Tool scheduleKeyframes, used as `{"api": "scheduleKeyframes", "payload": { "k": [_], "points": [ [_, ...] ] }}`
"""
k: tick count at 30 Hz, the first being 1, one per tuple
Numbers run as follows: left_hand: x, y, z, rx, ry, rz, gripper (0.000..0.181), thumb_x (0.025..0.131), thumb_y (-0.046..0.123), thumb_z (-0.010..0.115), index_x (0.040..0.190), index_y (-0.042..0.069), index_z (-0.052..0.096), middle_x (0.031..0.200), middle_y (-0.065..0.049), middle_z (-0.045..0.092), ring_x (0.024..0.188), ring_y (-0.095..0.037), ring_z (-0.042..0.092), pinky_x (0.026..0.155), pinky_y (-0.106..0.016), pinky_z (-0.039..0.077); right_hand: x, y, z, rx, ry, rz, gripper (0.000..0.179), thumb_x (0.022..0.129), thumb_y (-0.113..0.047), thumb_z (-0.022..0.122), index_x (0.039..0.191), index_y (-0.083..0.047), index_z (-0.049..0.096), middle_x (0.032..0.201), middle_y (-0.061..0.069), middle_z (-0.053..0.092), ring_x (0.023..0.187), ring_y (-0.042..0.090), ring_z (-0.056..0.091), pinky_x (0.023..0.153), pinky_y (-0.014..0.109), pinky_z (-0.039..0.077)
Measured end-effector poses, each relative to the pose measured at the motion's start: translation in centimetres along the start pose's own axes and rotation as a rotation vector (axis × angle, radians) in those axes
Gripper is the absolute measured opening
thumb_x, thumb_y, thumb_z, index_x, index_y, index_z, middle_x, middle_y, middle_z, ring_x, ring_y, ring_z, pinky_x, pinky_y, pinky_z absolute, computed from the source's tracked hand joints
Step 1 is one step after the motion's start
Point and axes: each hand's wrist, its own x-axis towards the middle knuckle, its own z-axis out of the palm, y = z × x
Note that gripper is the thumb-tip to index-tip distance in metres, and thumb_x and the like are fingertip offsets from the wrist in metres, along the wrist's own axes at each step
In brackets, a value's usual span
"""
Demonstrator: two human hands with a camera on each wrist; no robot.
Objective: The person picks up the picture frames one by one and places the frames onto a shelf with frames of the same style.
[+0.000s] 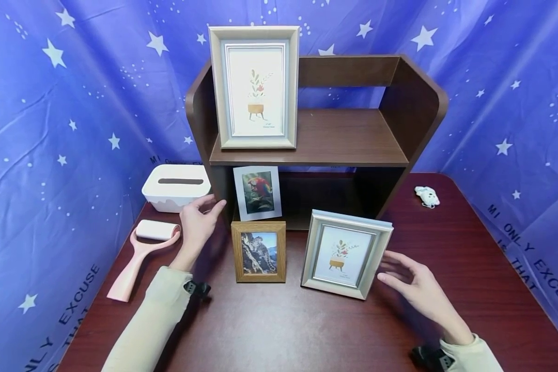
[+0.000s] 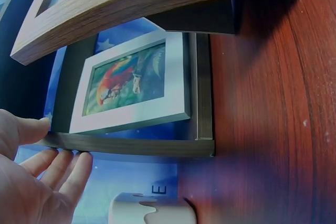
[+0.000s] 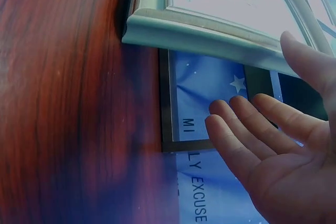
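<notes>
Left hand (image 1: 199, 222) has the front edge of the shelf's left side panel pinched — thumb on the inner face, fingers on the outer, per the left wrist view. Dark brown two-tier shelf (image 1: 349, 135) stands on the desk (image 1: 260, 328) toward its back edge.

Right hand (image 1: 422, 290) is loose, holding nothing: palm and fingers extended beside the right edge of the lower beige frame (image 1: 347, 254). Can't tell if a fingertip touches it. That frame is upright on the desk, ahead of the shelf's right half, leaning back a bit and askew; plant-in-pot print.

Upper tier: taller beige frame (image 1: 256, 93), same print style, stands at the left end, bottom at the tier's front edge. Lower tier: white frame (image 1: 260, 194) with a red parrot picture, left end, just inside the left panel. Brown wooden frame (image 1: 259, 253) with a big-cat-on-rocks picture stands on the desk just in front, covering the white frame's foot in the head view.

Desk left side: white tissue box (image 1: 176, 190) by the back-left corner, pink lint roller (image 1: 132, 271) along the left edge. Small white figure (image 1: 427, 197) near the back-right corner. Blue starry curtain (image 1: 88, 67) behind and both sides.
</notes>
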Motion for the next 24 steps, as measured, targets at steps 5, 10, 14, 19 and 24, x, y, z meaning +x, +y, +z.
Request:
{"api": "scheduleKeyframes", "payload": {
  "k": [5,10,14,19,24],
  "points": [
    [0.0,-0.1,0.1,-0.006,0.001,-0.017,0.028,0.081,0.019,0.078,0.101,0.000,0.073,0.091,-0.011,0.071,0.082,-0.019,0.068,0.071,-0.028,0.055,0.1,0.0,0.4,0.043,0.010,0.006,0.048,0.084,0.006,0.068,0.128,0.009,0.050,0.111,0.025,0.062,0.095,0.017,0.066,0.078,0.023,0.052],
    [-0.1,-0.2,0.1,0.000,-0.006,-0.025,0.029,0.081,0.021,0.078,0.102,0.001,0.073,0.092,-0.010,0.071,0.083,-0.019,0.068,0.070,-0.026,0.054,0.2,-0.1,0.6,0.066,0.037,0.023,0.044,0.084,0.006,0.069,0.125,0.011,0.053,0.110,0.026,0.063,0.095,0.013,0.065,0.078,0.024,0.053],
    [-0.1,-0.2,0.1,-0.001,-0.012,-0.027,0.030,0.082,0.023,0.077,0.102,0.001,0.073,0.093,-0.010,0.071,0.083,-0.020,0.068,0.070,-0.025,0.054,0.1,-0.1,0.8,0.056,0.056,0.026,0.040,0.084,0.005,0.069,0.122,0.009,0.056,0.107,0.024,0.065,0.094,0.012,0.065,0.076,0.022,0.053],
    [-0.1,-0.3,0.1,-0.005,-0.014,-0.021,0.029,0.082,0.022,0.077,0.102,0.001,0.073,0.093,-0.011,0.071,0.084,-0.019,0.068,0.070,-0.023,0.054,0.2,-0.3,1.1,0.066,0.073,0.011,0.034,0.084,0.006,0.069,0.117,0.008,0.060,0.102,0.022,0.067,0.092,0.013,0.066,0.074,0.022,0.053],
    [0.0,-0.4,0.0,-0.015,-0.016,-0.014,0.028,0.082,0.021,0.077,0.101,0.001,0.073,0.093,-0.009,0.071,0.083,-0.017,0.068,0.071,-0.022,0.054,0.5,-0.4,1.4,0.058,0.095,0.013,0.029,0.083,0.006,0.070,0.111,0.009,0.062,0.098,0.020,0.068,0.087,0.012,0.067,0.072,0.022,0.054]
  ]
}}
